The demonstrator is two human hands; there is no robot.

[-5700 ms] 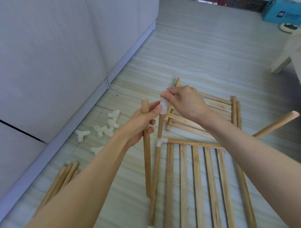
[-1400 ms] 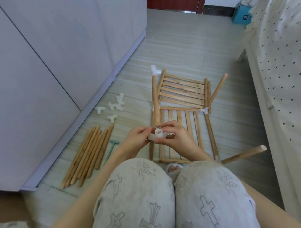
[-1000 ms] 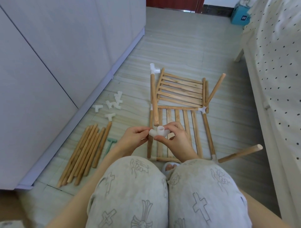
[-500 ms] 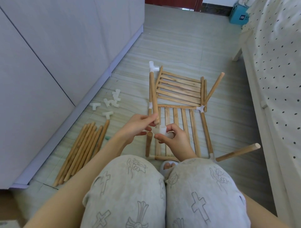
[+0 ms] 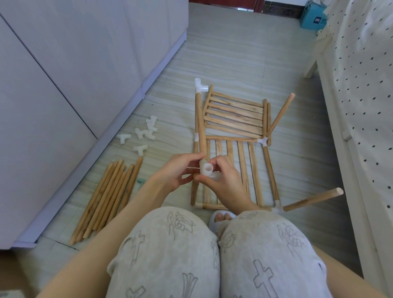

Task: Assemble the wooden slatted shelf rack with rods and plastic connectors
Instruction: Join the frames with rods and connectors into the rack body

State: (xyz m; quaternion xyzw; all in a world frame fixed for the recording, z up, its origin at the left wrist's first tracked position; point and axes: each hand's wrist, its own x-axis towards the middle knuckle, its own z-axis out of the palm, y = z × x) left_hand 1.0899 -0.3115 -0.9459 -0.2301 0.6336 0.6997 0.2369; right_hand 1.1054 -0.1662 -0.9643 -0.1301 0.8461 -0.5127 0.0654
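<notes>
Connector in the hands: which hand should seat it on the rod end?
Right, probably. The right hand already grips the connector, its open socket showing. The left hand holds the rod near its lower end, so it is better placed to steady that rod while the right pushes.

A pale tiled floor (image 5: 244, 53) runs ahead — white cabinet doors (image 5: 74, 63) line its left side, a bed in polka-dot sheet (image 5: 361, 74) its right. A blue box (image 5: 313, 18) sits far back — near a dark red door (image 5: 225, 2).
</notes>
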